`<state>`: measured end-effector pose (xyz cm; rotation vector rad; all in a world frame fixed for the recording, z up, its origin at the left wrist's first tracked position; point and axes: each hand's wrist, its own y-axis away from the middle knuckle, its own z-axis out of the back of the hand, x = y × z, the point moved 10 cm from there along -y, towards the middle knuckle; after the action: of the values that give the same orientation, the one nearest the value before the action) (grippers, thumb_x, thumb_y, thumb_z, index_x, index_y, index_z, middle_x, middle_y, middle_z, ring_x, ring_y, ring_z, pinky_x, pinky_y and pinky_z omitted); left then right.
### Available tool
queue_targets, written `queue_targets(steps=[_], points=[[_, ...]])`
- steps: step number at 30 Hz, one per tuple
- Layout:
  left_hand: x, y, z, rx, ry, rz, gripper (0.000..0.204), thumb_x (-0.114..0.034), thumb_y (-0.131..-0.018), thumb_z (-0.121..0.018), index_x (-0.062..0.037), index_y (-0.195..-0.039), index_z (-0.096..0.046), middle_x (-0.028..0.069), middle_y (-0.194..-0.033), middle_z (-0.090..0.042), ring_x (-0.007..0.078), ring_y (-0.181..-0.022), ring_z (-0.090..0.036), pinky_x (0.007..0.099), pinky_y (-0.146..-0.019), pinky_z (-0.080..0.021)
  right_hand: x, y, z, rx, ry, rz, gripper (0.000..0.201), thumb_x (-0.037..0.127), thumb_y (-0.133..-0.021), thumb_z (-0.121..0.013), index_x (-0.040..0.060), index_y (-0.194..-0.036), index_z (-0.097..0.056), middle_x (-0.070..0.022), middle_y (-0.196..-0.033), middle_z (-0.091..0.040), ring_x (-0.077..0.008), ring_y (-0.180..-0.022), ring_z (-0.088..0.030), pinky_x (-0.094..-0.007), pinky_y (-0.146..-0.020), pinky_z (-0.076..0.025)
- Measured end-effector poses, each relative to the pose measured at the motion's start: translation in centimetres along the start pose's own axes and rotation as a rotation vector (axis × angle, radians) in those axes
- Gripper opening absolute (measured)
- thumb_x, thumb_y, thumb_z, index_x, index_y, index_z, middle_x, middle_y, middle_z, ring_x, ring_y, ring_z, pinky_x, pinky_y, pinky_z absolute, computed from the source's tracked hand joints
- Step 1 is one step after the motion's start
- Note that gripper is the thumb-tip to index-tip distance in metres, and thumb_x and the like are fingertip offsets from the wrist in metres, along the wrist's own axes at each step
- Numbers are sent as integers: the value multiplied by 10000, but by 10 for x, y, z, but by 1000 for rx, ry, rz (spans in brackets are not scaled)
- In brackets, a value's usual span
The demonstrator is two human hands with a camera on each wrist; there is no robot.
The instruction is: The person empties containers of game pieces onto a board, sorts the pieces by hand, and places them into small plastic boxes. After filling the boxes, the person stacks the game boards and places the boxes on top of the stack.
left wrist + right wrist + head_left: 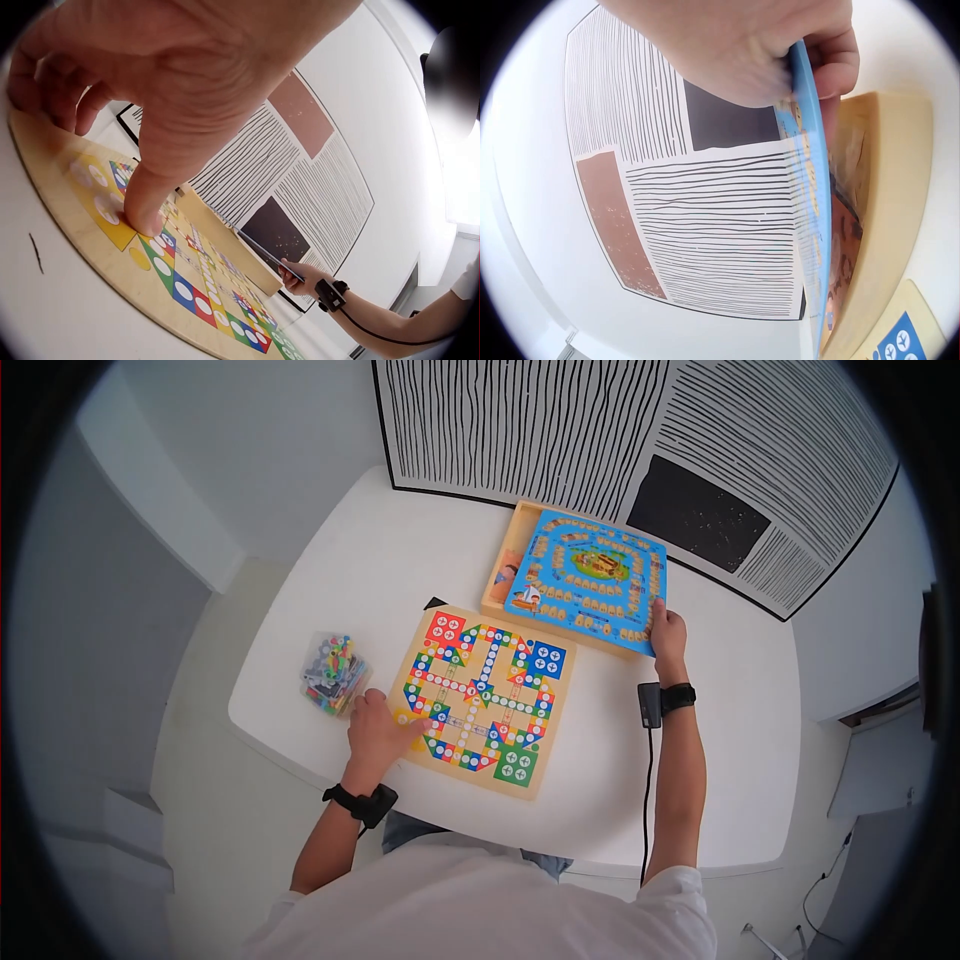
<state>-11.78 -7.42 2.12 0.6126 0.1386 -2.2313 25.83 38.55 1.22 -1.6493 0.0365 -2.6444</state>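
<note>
A blue game board (600, 575) lies tilted over a shallow wooden box (507, 550); my right hand (669, 635) pinches its near right corner. In the right wrist view the blue board (815, 172) stands edge-on, thumb on one face and fingers curled behind, with the box (900, 165) beneath. The wooden ludo-style board (480, 700) lies flat on the table. My left hand (378, 735) rests at its yellow corner; in the left wrist view the thumb of the left hand (180, 97) presses on the printed face and the other fingers reach the board's edge.
A clear container (335, 675) of small colourful pieces stands left of the ludo-style board on the white table (620, 760). Behind the table leans a large framed picture (520, 430) with black lines. A black cable (648, 800) hangs from the right wrist camera.
</note>
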Motion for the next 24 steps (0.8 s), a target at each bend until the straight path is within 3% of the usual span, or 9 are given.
queue_targets(steps=[5,8,9,11,17,19,24], points=[[3,-10,-7,45,-88,-34,832,-550,-678,-958,96,-1060,-601,233,-1084,-639,425,-1183,-598,512,-962,-526,-4,17,7,68,-86,-40,620,499,-1069,-603,-107,-1040,-731,-122,-808,-720,-172,-686,-675,-348,-680,-544],[4,-12,-6,54,-105,-14,834,-562,-671,-959,95,-1056,-618,229,-1093,-655,422,-1186,-597,512,-970,-524,-4,11,-8,123,-82,-54,606,468,-1075,-609,-126,-1062,-727,-132,-851,-737,-175,-724,-688,-347,-694,-548],[6,-13,-8,49,-106,-17,834,-562,-671,-959,95,-1056,-618,229,-1093,-655,422,-1186,-597,512,-970,-524,-2,9,-16,138,-136,-69,612,457,-1091,-590,-142,-1064,-711,-108,-835,-719,-150,-699,-665,-325,-646,-533],[7,-12,-5,-71,-109,-76,841,-587,-619,-981,71,-1011,-634,224,-998,-668,393,-1019,-657,469,-903,-534,2,3,-25,151,-193,-82,618,446,-1108,-570,-158,-1066,-695,-84,-818,-702,-125,-673,-643,-303,-598,-518],[6,-10,-5,-56,-108,-52,831,-565,-621,-985,74,-1021,-635,219,-1033,-669,384,-1040,-655,466,-914,-532,13,-6,-42,223,-178,-112,614,445,-1109,-571,-157,-1069,-686,-96,-797,-698,-146,-537,-622,-309,-433,-467],[4,-11,-5,-47,-122,-50,821,-561,-625,-984,70,-1020,-637,217,-1037,-667,381,-1052,-651,462,-920,-529,12,-2,-43,254,-226,-160,625,416,-1090,-612,-204,-1114,-691,-186,-961,-756,-206,-833,-718,-362,-754,-567],[1,-8,-4,-2,-96,-33,813,-556,-641,-978,62,-1040,-632,212,-1044,-662,379,-1080,-640,457,-936,-523,10,-10,-48,270,-239,-147,622,408,-1094,-612,-209,-1115,-688,-184,-964,-755,-207,-821,-717,-358,-754,-570]])
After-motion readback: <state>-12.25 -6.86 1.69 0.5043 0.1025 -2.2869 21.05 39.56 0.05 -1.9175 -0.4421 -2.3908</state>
